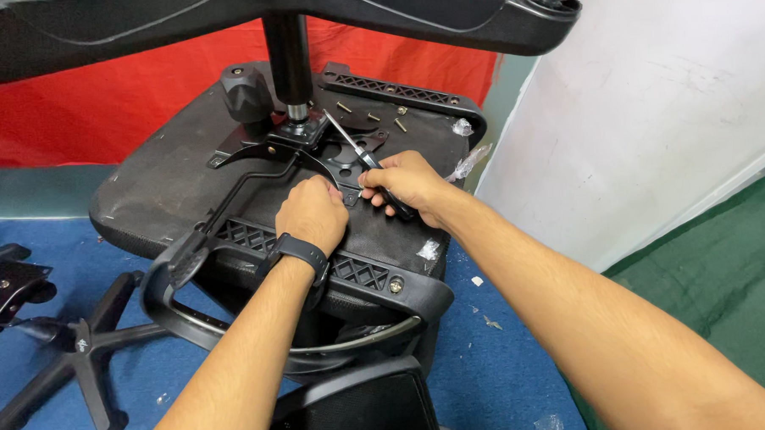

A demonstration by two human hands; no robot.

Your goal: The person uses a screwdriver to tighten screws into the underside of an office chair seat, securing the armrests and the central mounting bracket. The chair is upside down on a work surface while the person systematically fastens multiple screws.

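Forearms: your two bare forearms run up from the bottom edge and converge over the upturned chair seat (169, 176), the left one wearing a dark wristband (297, 250).
Left hand: your left hand (313, 214) is curled knuckles-up into a loose fist on the seat's underside, fingertips tucked down at the black metal mechanism plate (334, 153); you cannot tell what, if anything, it pinches.
Right hand: your right hand (408, 182) is bent inward at the wrist, fingers wrapped tight around the dark handle of a screwdriver (353, 142).
Screwdriver: its shaft slants up and left from your fist, tip resting on the plate just beside the gas lift column (288, 61).
Loose screws: a few screws (372, 115) lie on the seat beyond the plate.
Armrest: a curved black armrest (293, 316) sits under your left wrist.
Floor: a star-shaped chair base (78, 348) lies on the blue mat, well apart to your left.
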